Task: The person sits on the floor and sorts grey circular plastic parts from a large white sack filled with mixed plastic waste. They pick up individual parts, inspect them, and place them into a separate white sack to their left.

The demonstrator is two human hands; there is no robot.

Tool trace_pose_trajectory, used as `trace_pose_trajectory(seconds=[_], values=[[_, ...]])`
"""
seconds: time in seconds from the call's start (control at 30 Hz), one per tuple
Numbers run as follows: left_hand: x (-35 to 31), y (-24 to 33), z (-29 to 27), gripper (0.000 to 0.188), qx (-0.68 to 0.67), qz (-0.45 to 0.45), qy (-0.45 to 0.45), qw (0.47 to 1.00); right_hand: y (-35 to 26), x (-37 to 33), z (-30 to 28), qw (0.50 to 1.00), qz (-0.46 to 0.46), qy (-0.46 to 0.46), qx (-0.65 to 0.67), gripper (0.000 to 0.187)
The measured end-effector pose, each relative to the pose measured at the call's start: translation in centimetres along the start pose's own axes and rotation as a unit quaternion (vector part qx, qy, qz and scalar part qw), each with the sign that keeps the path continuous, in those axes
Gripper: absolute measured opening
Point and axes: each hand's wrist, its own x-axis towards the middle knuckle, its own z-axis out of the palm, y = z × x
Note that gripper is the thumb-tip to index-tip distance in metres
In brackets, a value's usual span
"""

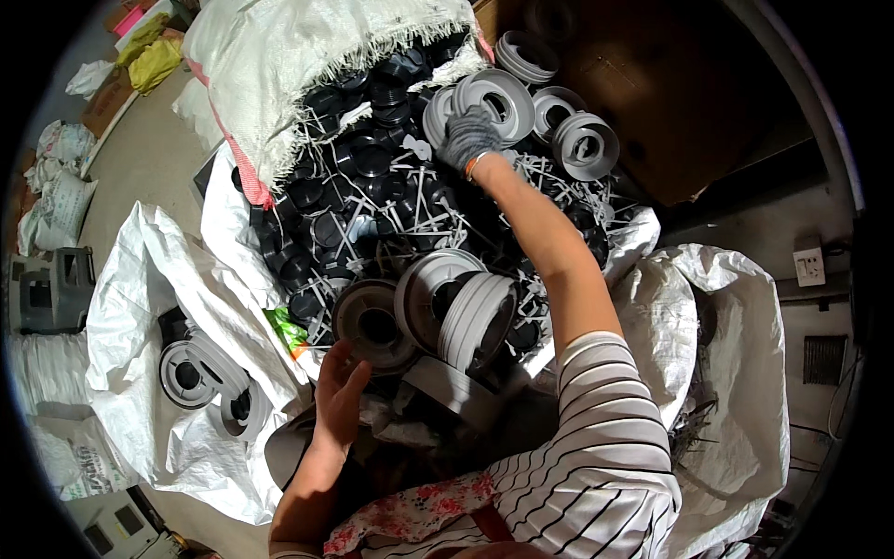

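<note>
My right hand (469, 142), in a dark grey knit glove, reaches to the far side of the pile. Its fingers close over the rim of a light grey plastic ring-shaped part (510, 93). Near me, my bare left hand (339, 389) is open, thumb apart, beside a round grey-brown plastic part (352, 314) with a hole in its middle. Next to that part lean a grey flanged ring (416, 289) and a ribbed grey ring (470, 326). Under both hands spreads a heap of black round caps (372, 160) mixed with thin light grey plastic sticks (438, 203).
A white woven sack (307, 47) lies over the heap's far left. At left, an open white sack (140, 345) holds grey rings (186, 373); another open sack (745, 373) stands at right. More grey rings (587, 146) sit at the heap's far right, beside a brown box (670, 102).
</note>
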Motion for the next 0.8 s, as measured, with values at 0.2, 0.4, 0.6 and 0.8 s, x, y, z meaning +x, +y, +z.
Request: trace_pose_trajectory(seconds=[0.2,0.4,0.6,0.8], values=[[0.7,-1.6,-1.2,0.048,-0.03,0.021,-0.01,0.999,-3.0,-6.9,-3.1,0.963,-0.224,0.113,0.094,0.029],[1.3,-1.4,-0.9,0.04,-0.059,0.078,0.035,0.995,-1.5,-7.7,-8.1,0.84,-0.469,0.145,0.23,0.016],[0.7,-0.1,-0.5,0.05,-0.017,-0.011,0.071,0.997,12.9,2.6,1.9,0.974,-0.022,-0.1,-0.202,0.037],[0.8,-0.2,-0.2,0.055,0.058,-0.032,0.058,0.996,16.0,2.7,8.7,0.965,0.127,-0.105,-0.205,0.041]])
